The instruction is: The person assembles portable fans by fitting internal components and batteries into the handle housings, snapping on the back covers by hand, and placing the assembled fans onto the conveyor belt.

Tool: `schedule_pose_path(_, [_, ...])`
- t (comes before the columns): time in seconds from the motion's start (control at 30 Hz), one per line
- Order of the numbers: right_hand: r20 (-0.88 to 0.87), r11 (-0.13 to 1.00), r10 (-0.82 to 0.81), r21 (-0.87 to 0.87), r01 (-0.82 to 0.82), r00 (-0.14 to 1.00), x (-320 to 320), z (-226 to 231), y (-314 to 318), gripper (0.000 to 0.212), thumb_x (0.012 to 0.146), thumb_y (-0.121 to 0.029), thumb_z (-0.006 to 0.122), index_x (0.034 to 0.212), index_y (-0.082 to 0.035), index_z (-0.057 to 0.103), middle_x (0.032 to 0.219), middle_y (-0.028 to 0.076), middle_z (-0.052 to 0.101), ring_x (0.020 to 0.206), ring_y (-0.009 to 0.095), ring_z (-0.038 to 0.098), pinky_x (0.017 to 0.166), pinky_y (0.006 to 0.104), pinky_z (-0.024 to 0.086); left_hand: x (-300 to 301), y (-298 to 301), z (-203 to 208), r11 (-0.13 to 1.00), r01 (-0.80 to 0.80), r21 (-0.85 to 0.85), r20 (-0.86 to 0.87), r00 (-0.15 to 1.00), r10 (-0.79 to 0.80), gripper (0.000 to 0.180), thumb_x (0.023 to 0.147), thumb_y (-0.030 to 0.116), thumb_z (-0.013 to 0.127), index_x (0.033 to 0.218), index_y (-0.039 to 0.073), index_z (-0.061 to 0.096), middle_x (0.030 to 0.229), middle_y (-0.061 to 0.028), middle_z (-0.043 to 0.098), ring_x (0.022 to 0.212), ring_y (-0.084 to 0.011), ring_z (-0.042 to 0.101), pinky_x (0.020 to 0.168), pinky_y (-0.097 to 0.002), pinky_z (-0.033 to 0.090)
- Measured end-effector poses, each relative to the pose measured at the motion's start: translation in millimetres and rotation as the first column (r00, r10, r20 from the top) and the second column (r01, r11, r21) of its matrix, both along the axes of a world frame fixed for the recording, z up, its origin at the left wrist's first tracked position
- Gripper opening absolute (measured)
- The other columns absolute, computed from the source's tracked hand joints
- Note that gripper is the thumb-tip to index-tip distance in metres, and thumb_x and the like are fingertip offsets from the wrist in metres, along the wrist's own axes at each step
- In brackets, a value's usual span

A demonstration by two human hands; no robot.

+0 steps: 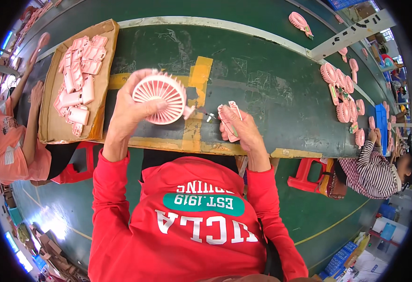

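Observation:
My left hand [138, 105] is closed around the round head of a pink handheld fan [161, 96], thumb on its slatted grille. From the fan's short neck, thin wires with a small white connector [209, 117] stretch toward my right. There my right hand [244, 126] grips a pink plastic handle shell [229, 123], fingers wrapped round it. A bit of green shows on the shell beside my thumb. Both parts are held over the near side of the green worktable [262, 89]. Whether the wires join the shell is too small to tell.
A cardboard tray [107, 61] heaped with pink handle shells [81, 70] stands on the left. Several pink fans [342, 89] lie grouped at the right. A white metal post [351, 35] rises beyond the table. People sit at both sides, near red stools [307, 176].

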State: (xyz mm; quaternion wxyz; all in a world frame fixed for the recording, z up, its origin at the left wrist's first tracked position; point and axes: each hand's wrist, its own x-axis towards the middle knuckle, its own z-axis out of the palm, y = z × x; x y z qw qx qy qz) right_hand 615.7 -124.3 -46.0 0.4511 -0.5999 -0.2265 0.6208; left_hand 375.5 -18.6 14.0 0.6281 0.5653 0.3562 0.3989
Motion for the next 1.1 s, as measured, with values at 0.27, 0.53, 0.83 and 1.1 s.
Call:
schedule_pose_path(0.27, [-0.188, 0.982, 0.185, 0.069, -0.174, 0.965, -30, 22, -10, 0.023, 0.083, -0.008, 0.055, 0.105, -0.001, 0.057, 0.071, 0.008, 0.06, 0.052, 0.012, 0.057, 0.046, 0.021, 0.046, 26, 0, 5, 0.994, 0.104, 0.039, 0.092, 0.99, -0.107, 0.057, 0.073, 0.013, 0.074, 0.124, 0.001, 0.05, 0.101, -0.0074, 0.063, 0.09, -0.0111, 0.059, 0.081, -0.026, 0.048])
schedule_pose_path(0.53, [-0.313, 0.982, 0.139, 0.164, -0.091, 0.94, -35, 11, -23, 0.023, 0.086, -0.01, 0.06, 0.106, -0.001, 0.056, 0.077, 0.007, 0.062, 0.068, 0.013, 0.062, 0.06, 0.0239, 0.051, 45, 9, -3, 0.967, 0.252, -0.023, -0.08, 0.964, -0.253, 0.058, 0.075, 0.017, 0.074, 0.125, 0.001, 0.049, 0.105, -0.0071, 0.061, 0.095, -0.0122, 0.058, 0.085, -0.0271, 0.047])
schedule_pose_path(0.83, [0.035, 0.977, 0.132, 0.164, -0.137, 0.991, -23, 7, -3, 0.029, 0.081, -0.015, 0.066, 0.103, 0.0, 0.056, 0.078, 0.007, 0.062, 0.063, 0.013, 0.059, 0.052, 0.0254, 0.046, 58, 23, -20, 0.979, 0.205, -0.007, -0.11, 0.973, -0.205, 0.054, 0.076, 0.014, 0.072, 0.123, 0.0, 0.051, 0.104, -0.0064, 0.062, 0.092, -0.0118, 0.058, 0.083, -0.0258, 0.047])
schedule_pose_path(1.1, [0.911, 0.879, -0.253, 0.357, -0.316, 0.325, -15, -16, 28, 0.028, 0.077, -0.02, 0.067, 0.092, 0.001, 0.057, 0.082, 0.013, 0.057, 0.073, 0.03, 0.055, 0.066, 0.0385, 0.045, 31, 65, -65, 0.994, -0.057, 0.095, -0.308, 0.948, 0.084, 0.049, 0.079, 0.016, 0.069, 0.12, -0.003, 0.05, 0.104, -0.0092, 0.062, 0.092, -0.0132, 0.06, 0.081, -0.0249, 0.047])
